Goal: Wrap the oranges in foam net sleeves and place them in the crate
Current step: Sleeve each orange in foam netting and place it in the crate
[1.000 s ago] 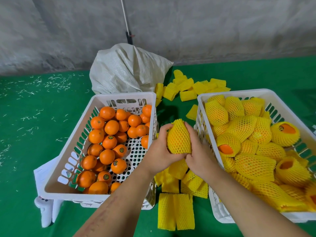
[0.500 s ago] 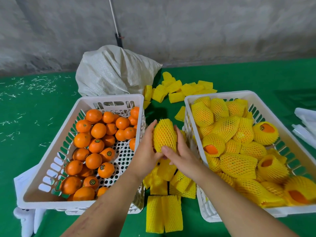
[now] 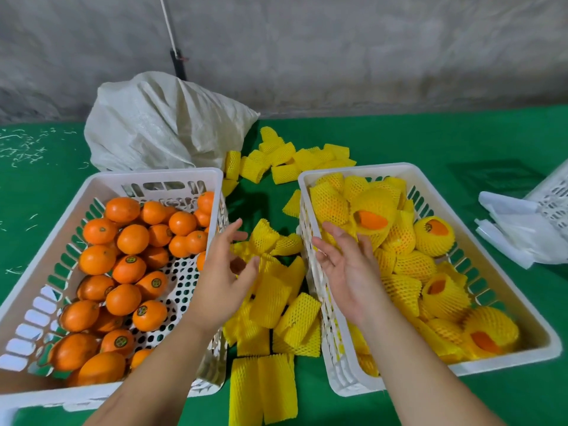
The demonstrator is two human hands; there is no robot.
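- A second ago both hands held one wrapped orange between the two crates. Now neither hand holds anything, so that orange has likely gone into the right crate (image 3: 504, 305), though which one it is cannot be told.
- The left hand (image 3: 226, 272) hovers above the loose sleeves (image 3: 270, 302) lying on the green table (image 3: 399, 139) between the crates. Its fingers are loosely spread and grip nothing.
- The right hand (image 3: 349, 269) hovers over the near left wall of the right crate, palm turned up, fingers relaxed and empty. Its fingertips are just beside the wrapped oranges (image 3: 408, 265).
- The right crate is piled with wrapped oranges, orange peel showing at several open sleeve ends.
- The left crate (image 3: 46, 305) holds many bare oranges (image 3: 123, 265), just beside the left hand, past the crate wall.
- More sleeves (image 3: 295, 158) lie scattered farther back, near a white sack (image 3: 159, 124) against the grey wall.
- Judged from this, one wrap cycle is done and the task is far from over. The next move would be to take a fresh sleeve and a bare orange.
- White plastic pieces (image 3: 516, 229) lie at the far right, well apart from the hands.
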